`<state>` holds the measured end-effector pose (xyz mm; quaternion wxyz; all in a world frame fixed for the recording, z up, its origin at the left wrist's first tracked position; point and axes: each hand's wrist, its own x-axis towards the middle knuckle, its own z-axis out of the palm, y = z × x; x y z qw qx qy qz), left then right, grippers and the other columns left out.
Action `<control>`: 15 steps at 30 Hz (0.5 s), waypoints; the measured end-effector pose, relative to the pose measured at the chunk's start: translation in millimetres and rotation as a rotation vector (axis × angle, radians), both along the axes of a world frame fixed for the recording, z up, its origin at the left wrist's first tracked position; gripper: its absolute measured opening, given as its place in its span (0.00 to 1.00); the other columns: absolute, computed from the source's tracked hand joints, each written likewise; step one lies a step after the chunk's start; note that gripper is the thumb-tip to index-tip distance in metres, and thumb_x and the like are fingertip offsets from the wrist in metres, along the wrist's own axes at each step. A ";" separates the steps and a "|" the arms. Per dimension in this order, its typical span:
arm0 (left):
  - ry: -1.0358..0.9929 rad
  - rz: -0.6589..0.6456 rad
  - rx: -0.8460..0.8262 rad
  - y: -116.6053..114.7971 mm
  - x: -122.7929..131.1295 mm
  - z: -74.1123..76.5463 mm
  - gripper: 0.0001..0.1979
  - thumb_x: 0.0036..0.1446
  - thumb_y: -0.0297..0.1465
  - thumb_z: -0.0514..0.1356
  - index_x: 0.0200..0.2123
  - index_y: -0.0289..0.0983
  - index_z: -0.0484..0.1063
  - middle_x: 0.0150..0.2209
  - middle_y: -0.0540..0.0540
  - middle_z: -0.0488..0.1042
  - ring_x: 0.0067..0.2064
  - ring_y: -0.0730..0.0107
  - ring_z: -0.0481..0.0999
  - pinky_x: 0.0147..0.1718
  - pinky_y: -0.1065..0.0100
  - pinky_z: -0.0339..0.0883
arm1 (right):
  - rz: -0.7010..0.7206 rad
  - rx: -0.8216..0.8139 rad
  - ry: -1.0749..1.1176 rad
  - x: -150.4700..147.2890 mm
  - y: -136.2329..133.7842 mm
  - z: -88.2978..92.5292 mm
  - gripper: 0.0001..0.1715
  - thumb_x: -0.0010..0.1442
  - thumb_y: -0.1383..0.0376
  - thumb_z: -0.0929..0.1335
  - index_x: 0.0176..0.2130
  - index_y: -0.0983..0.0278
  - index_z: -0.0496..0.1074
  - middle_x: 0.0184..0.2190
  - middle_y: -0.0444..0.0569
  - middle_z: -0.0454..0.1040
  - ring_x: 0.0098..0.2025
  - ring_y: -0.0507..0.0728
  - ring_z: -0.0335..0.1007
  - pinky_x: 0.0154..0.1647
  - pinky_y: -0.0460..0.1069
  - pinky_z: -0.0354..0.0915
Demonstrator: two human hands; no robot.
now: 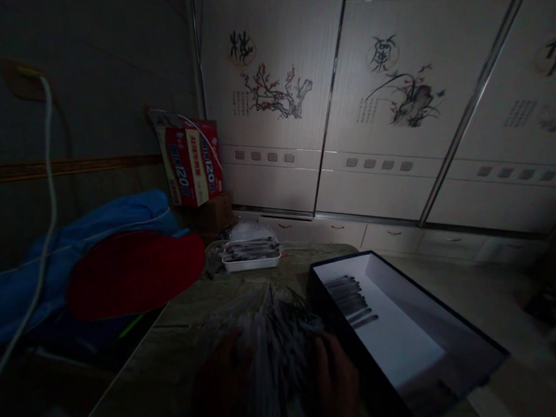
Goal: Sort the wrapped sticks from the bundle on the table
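A loose heap of thin, pale and dark stick-like pieces spreads over the table between my hands; motion blur and dim light hide their exact kind. At the heap's left edge, my left hand is dark and smeared, so its grip is unclear. My right hand lies along the right edge with fingers extended, touching or very close to the pieces. To the right, an open dark box with a white inside contains a row of similar slim pieces. Beyond the heap, a white tray is filled with more slender pieces.
The greenish table has a red oval stool seat or cushion and blue fabric beside it at left. A white cable hangs there. Red cartons stand behind, before sliding wardrobe doors.
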<state>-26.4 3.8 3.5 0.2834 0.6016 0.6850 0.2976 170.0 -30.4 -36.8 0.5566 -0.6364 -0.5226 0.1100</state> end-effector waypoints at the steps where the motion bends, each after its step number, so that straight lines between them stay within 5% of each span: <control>1: 0.003 0.001 0.007 0.0 -0.3 -0.1 0.30 0.58 0.41 0.46 0.56 0.30 0.69 0.56 0.34 0.74 0.55 0.53 0.74 0.55 0.58 0.63 | -0.003 0.019 0.011 -0.8 -0.5 1.5 0.25 0.68 0.51 0.59 0.43 0.65 0.77 0.39 0.55 0.81 0.41 0.59 0.79 0.43 0.49 0.72; 5: 0.041 0.036 0.027 0.6 -3.2 -0.7 0.29 0.59 0.42 0.45 0.54 0.31 0.71 0.56 0.34 0.74 0.56 0.51 0.73 0.56 0.56 0.62 | 0.015 0.078 0.055 -8.4 -6.9 18.6 0.24 0.67 0.49 0.61 0.38 0.61 0.78 0.33 0.51 0.81 0.33 0.57 0.78 0.32 0.46 0.71; 9: 0.044 0.096 0.028 -0.6 -5.5 1.4 0.25 0.60 0.41 0.44 0.50 0.37 0.73 0.53 0.39 0.76 0.53 0.53 0.75 0.54 0.57 0.63 | 0.048 0.128 0.035 -2.2 -18.5 61.6 0.19 0.68 0.54 0.61 0.40 0.61 0.76 0.32 0.48 0.80 0.34 0.55 0.77 0.31 0.44 0.69; 12: 0.001 0.113 0.034 -0.6 -6.8 3.8 0.24 0.60 0.42 0.45 0.48 0.39 0.75 0.50 0.40 0.78 0.52 0.55 0.76 0.52 0.58 0.65 | 0.048 0.112 -0.138 31.7 -11.8 99.6 0.20 0.69 0.54 0.59 0.41 0.63 0.73 0.33 0.48 0.79 0.35 0.55 0.76 0.34 0.45 0.68; 15: 0.014 0.097 0.073 1.5 -8.8 3.0 0.27 0.58 0.44 0.46 0.48 0.36 0.76 0.48 0.38 0.79 0.50 0.52 0.77 0.51 0.57 0.67 | 0.023 -0.164 -0.463 80.7 17.6 118.0 0.22 0.72 0.59 0.53 0.41 0.65 0.71 0.30 0.48 0.76 0.32 0.54 0.74 0.35 0.46 0.67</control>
